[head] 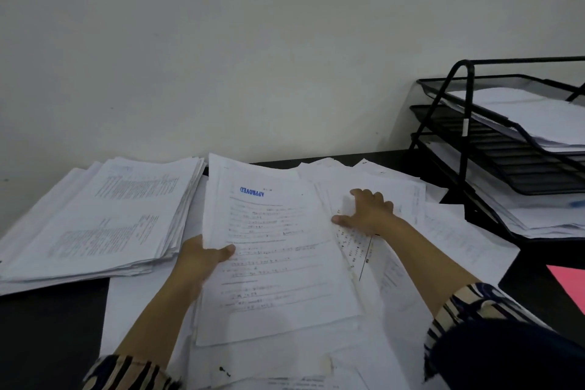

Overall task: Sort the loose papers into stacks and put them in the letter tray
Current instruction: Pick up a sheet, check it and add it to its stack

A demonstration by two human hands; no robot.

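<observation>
Head view shows the letter tray (493, 149) partly filled, one sorted stack (104, 215) aside; left hand (199, 258) pinches approved sheets (278, 250), right hand (368, 210) presses flat on loose papers (443, 231) remaining.

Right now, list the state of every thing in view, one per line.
Left hand: pinches the bundle's left edge.
White paper bundle stamped APPROVED: lifted at its left edge.
Right hand: fingers spread, pressing loose sheets.
Loose white sheets: scattered, unsorted.
Tall white paper stack: piled at left.
Black mesh letter tray: papers in top and bottom tiers.

Two bare arms, left sleeve (126, 372) and right sleeve (465, 310) short, striped dark blue, cream and black
</observation>
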